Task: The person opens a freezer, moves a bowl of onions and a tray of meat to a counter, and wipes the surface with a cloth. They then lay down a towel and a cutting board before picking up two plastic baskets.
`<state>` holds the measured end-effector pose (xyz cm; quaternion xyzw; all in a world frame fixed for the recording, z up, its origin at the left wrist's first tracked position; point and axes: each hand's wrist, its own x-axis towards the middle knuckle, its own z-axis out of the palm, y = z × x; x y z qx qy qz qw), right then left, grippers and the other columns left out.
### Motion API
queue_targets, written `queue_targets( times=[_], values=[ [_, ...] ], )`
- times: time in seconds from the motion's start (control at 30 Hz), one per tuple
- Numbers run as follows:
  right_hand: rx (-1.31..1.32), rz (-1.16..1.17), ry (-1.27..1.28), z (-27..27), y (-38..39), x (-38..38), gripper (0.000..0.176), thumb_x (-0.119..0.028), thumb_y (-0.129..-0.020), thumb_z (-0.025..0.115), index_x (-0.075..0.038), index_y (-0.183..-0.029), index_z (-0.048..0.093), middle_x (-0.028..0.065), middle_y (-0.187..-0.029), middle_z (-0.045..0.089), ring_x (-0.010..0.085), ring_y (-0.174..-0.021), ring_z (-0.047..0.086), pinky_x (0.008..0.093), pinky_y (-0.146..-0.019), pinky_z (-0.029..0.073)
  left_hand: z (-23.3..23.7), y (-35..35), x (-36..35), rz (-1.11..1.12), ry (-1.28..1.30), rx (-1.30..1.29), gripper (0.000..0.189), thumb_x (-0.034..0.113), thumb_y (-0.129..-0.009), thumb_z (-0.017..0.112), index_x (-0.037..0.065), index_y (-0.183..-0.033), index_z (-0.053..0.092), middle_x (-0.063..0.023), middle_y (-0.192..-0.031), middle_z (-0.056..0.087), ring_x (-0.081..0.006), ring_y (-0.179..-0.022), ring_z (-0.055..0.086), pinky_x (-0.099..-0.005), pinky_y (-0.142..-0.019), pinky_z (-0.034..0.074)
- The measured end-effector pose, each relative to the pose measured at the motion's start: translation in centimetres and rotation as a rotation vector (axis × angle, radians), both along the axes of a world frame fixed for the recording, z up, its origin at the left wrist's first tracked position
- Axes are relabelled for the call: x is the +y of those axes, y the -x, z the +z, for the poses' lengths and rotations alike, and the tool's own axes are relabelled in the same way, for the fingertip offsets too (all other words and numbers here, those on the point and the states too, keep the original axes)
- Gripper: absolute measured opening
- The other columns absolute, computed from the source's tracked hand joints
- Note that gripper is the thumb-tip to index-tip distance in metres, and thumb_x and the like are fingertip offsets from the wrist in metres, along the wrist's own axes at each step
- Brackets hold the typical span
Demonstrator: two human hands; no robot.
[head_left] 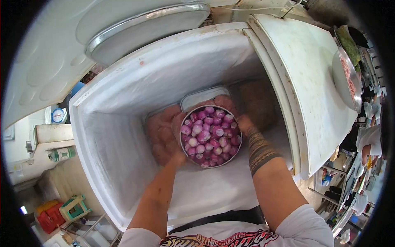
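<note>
A round metal pot point(181, 131) full of peeled purple onions point(212, 133) is held between my two hands inside a deep white chest freezer point(123, 152). At the pot's lower left side is my left hand point(177, 158), its fingers mostly hidden against the rim. My right hand point(245, 124) grips the pot's right side, with a patterned tattoo band on the forearm. Below and to the left of the pot lies pinkish ground meat point(163, 133). Behind the pot, a pale rectangular tray point(201, 97) shows partly.
The freezer's right half is covered by a closed white lid point(300, 82); a metal bowl of meat point(349, 78) stands on it. A raised lid point(45, 53) is at the upper left. Plastic stools point(75, 208) and a scale point(58, 115) are to the left.
</note>
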<state>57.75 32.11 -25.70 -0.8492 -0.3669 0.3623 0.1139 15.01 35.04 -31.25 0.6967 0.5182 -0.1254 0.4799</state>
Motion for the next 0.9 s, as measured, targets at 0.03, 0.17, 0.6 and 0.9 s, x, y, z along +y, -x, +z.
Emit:
queue_targets(
  times=[0.03,0.17,0.6,0.9],
  values=[
    [0.029,-0.02,-0.007,-0.1,0.1,-0.4,0.032,-0.02,-0.102,0.053,0.002,-0.112,0.073,0.0246,-0.115,0.072,0.0378,-0.11,0.069,0.0455,-0.095,0.053,-0.6,-0.2,-0.2,-0.057,-0.043,0.006,0.048,0.02,-0.098,0.061,0.001,-0.14,0.055,-0.0212,-0.131,0.065,-0.0369,-0.108,0.069,-0.0466,-0.09,0.057],
    [0.008,0.12,-0.042,-3.0,-0.6,-1.3,0.034,-0.025,-0.104,0.055,0.004,-0.113,0.071,0.0234,-0.113,0.073,0.0351,-0.105,0.07,0.0448,-0.093,0.053,0.6,-1.7,-0.3,0.616,0.467,-0.231,0.062,0.023,-0.09,0.073,0.002,-0.144,0.051,-0.0207,-0.131,0.065,-0.0361,-0.112,0.067,-0.0468,-0.094,0.056],
    [0.008,0.083,-0.088,5.7,-0.6,0.5,0.028,-0.024,-0.102,0.056,-0.002,-0.114,0.068,0.0231,-0.116,0.071,0.04,-0.103,0.069,0.046,-0.091,0.054,14.2,-0.1,4.0,0.556,0.451,-0.413,0.032,0.006,-0.095,0.057,0.003,-0.126,0.056,-0.0173,-0.111,0.067,-0.0304,-0.09,0.073,-0.043,-0.071,0.065],
    [-0.014,0.089,-0.418,28.5,0.6,-1.1,0.029,-0.022,-0.101,0.056,0.006,-0.103,0.065,0.0311,-0.104,0.069,0.0494,-0.101,0.067,0.0542,-0.085,0.053,32.8,1.3,7.9,0.561,0.136,-0.678,0.019,0.011,-0.089,0.051,0.005,-0.106,0.057,-0.0078,-0.081,0.061,-0.0188,-0.055,0.064,-0.0322,-0.045,0.056]
  ],
)
